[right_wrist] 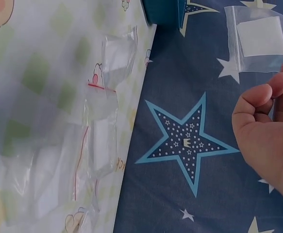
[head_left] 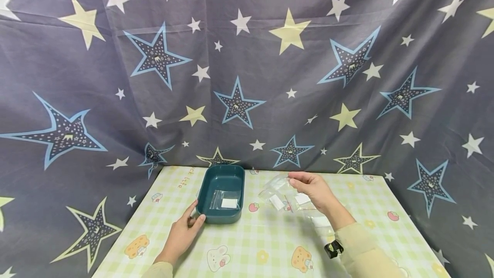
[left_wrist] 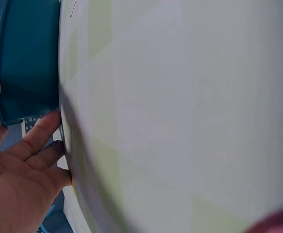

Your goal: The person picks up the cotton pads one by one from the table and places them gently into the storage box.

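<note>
A dark teal rectangular tub [head_left: 223, 216] stands on the table, with a clear zip bag [head_left: 229, 203] holding a white piece inside it. My left hand [head_left: 182, 231] touches the tub's near left corner, thumb on the near side and a finger along the left side. The left wrist view shows the other fingers loosely extended beside the tub [left_wrist: 29, 58]. Over the bags on the right, my right hand [head_left: 314, 190] pinches a small clear zip bag [right_wrist: 262, 36] by its edge. A white square shows inside that bag, which hangs above the table in the right wrist view.
Several more clear zip bags with white pieces lie on the table below my right hand, one [head_left: 276, 202] towards the tub and another [head_left: 321, 222] nearer me. A checked cloth [head_left: 247, 248] covers the table. A star-patterned curtain [head_left: 262, 76] hangs behind it.
</note>
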Demonstrator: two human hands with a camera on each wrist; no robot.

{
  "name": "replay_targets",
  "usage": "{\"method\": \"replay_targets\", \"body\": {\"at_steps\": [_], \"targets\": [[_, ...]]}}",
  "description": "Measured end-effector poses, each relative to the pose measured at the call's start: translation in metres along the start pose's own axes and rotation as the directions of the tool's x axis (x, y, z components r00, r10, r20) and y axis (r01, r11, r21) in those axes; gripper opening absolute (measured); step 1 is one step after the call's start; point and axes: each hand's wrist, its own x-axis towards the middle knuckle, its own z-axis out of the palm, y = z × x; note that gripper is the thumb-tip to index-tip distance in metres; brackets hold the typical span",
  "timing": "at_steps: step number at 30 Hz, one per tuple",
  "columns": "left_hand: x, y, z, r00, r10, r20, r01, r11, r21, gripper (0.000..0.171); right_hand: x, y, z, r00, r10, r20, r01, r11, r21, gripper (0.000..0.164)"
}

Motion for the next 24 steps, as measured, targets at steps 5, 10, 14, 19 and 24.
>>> {"method": "replay_targets", "body": {"at_steps": [5,10,14,19,24], "targets": [[0.000,-0.001,0.001,1.000,-0.004,-0.003,0.004,1.000,0.005,0.073,0.002,0.003,0.007,1.000,-0.012,0.018,0.012,1.000,-0.003,0.045],[0.000,-0.001,0.001,1.000,-0.010,0.000,0.010,1.000,0.008,0.073,0.004,0.003,0.015,0.999,-0.012,0.030,0.012,1.000,-0.005,0.046],[0.000,0.000,0.000,1.000,-0.014,0.004,0.014,1.000,0.005,0.073,0.006,0.002,0.023,0.999,-0.010,0.047,0.010,1.000,-0.005,0.043],[0.000,-0.001,0.001,1.000,-0.019,0.008,0.019,1.000,0.007,0.074,0.007,0.002,0.033,0.998,-0.002,0.070,0.001,1.000,0.015,0.042],[0.002,-0.004,0.003,1.000,-0.015,0.009,0.015,1.000,0.004,0.074,0.007,0.004,0.044,0.996,0.011,0.085,-0.012,1.000,0.023,0.041]]}}
